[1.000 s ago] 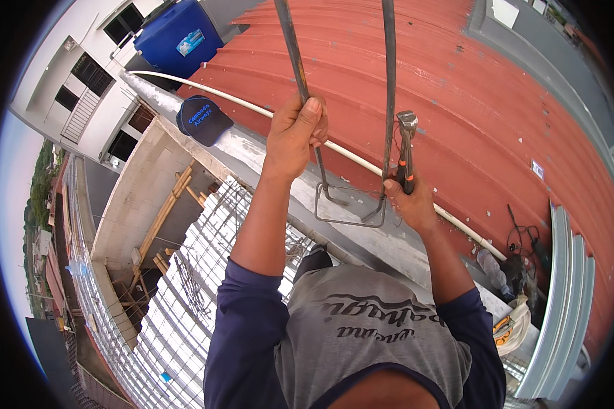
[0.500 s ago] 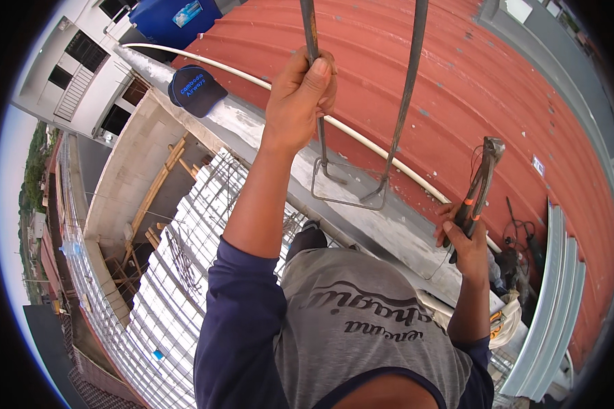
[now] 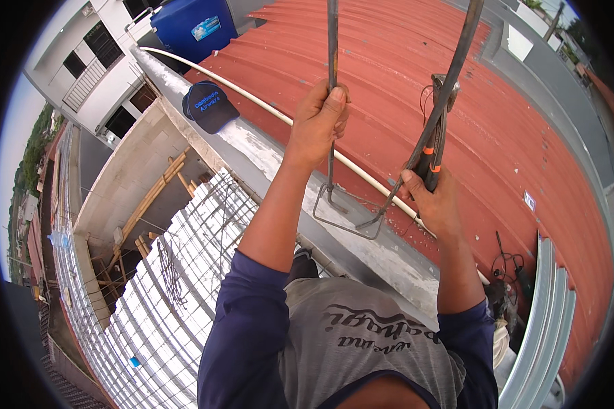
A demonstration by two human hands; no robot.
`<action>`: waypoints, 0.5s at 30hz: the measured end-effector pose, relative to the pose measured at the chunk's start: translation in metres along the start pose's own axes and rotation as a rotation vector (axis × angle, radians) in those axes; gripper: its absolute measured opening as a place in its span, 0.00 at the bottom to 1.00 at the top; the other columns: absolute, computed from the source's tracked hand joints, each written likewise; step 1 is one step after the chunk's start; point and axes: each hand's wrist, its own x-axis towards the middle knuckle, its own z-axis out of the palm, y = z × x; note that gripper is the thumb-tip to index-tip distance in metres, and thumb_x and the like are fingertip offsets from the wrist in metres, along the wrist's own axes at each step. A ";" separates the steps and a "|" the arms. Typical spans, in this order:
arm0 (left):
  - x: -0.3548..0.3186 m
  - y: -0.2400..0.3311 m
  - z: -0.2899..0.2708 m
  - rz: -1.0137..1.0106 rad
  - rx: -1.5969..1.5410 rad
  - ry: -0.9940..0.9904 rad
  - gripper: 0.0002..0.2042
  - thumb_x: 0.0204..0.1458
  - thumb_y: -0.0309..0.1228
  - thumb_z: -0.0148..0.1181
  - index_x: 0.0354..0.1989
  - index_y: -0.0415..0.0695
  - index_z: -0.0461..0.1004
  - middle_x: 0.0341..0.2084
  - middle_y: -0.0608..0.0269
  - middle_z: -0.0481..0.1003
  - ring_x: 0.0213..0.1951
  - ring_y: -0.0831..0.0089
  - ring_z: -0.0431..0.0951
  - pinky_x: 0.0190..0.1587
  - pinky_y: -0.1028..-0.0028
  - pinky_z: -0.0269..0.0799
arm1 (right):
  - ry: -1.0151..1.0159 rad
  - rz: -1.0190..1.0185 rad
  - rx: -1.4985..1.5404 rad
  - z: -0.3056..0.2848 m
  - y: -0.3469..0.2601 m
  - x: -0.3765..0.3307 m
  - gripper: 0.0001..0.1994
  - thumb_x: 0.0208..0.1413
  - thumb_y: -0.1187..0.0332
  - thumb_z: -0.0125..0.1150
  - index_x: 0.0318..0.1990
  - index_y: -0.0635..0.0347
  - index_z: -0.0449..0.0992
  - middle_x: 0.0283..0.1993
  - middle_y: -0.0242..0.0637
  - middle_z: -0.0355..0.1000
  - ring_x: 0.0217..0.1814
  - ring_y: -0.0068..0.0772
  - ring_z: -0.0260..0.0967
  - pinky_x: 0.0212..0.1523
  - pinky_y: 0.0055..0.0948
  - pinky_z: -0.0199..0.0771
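1. The red corrugated roof (image 3: 518, 157) takes up the far and right side of your workspace; a white building (image 3: 68, 44) stands at far left.
2. On the left, near side, a white ribbed deck (image 3: 126, 327) lies under a rebar mesh (image 3: 174, 293).
3. Between deck and roof, the concrete ledge (image 3: 256, 146) runs from far left toward near right, with a pale pipe (image 3: 361, 174) alongside on the roof side.
4. A blue water tank (image 3: 184, 31) sits at far left; grey metal sheets (image 3: 540, 327) lie at near right.
5. In front of you, a left steel bar (image 3: 333, 48) and a right steel bar (image 3: 456, 51) stand up, their lower ends bent, over the ledge. Your step looks like steadying them while bringing a tool to the right one.
6. A rectangular wire stirrup (image 3: 344, 227) is at those lower ends; you cannot tell whether it is tied on.
7. A dark cap (image 3: 218, 121) rests on the ledge at far left.
8. Your left hand (image 3: 320, 123) is clenched around the left bar. Your right hand (image 3: 433, 198) grasps the pincers, thumb by the right bar; contact there is unclear.
9. The pincers (image 3: 441, 138) point away from you, beside that bar. The next move probably calls for a steady left grip and careful aim of their head.
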 end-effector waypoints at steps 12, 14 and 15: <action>-0.042 -0.068 -0.008 -0.099 0.297 0.097 0.15 0.63 0.42 0.49 0.33 0.41 0.68 0.20 0.70 0.63 0.26 0.82 0.62 0.29 0.78 0.60 | 0.060 -0.043 0.114 -0.012 0.020 0.001 0.08 0.59 0.67 0.57 0.36 0.63 0.69 0.26 0.31 0.67 0.26 0.20 0.64 0.27 0.25 0.65; -0.059 -0.083 -0.015 -0.238 0.458 0.113 0.17 0.62 0.44 0.50 0.34 0.40 0.69 0.22 0.68 0.66 0.28 0.80 0.63 0.32 0.76 0.62 | 0.056 -0.056 0.080 -0.013 0.021 -0.001 0.08 0.59 0.67 0.57 0.36 0.64 0.70 0.26 0.32 0.68 0.26 0.20 0.64 0.27 0.25 0.64; -0.065 -0.090 -0.021 -0.287 0.485 0.101 0.18 0.62 0.44 0.50 0.34 0.39 0.70 0.23 0.67 0.67 0.29 0.79 0.63 0.32 0.75 0.62 | 0.056 -0.064 0.096 -0.011 0.020 -0.001 0.07 0.59 0.68 0.57 0.36 0.64 0.72 0.27 0.32 0.69 0.26 0.20 0.64 0.27 0.25 0.64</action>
